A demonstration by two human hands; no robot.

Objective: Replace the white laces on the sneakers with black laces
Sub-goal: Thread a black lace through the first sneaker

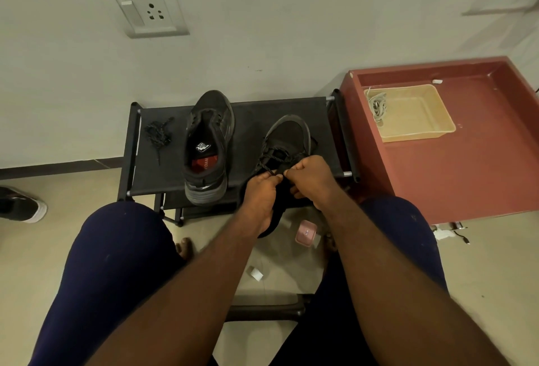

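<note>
Two black sneakers stand on a low black rack (291, 106). The left sneaker (208, 143) has no lace and its insole shows. The right sneaker (288, 138) carries a black lace (272, 157) crossed through its eyelets. My left hand (261, 193) pinches one end of that lace at the shoe's opening, and my right hand (310, 174) grips the other end right beside it. A spare black lace (159, 132) lies bunched at the rack's left end. White laces (377, 106) sit in a beige tray (420, 129).
The beige tray rests in a red-brown table top (481, 161) to the right of the rack. My knees flank the rack. A pink small case (305, 233) and a white scrap (256, 273) lie on the floor. Another shoe (20, 205) is at far left.
</note>
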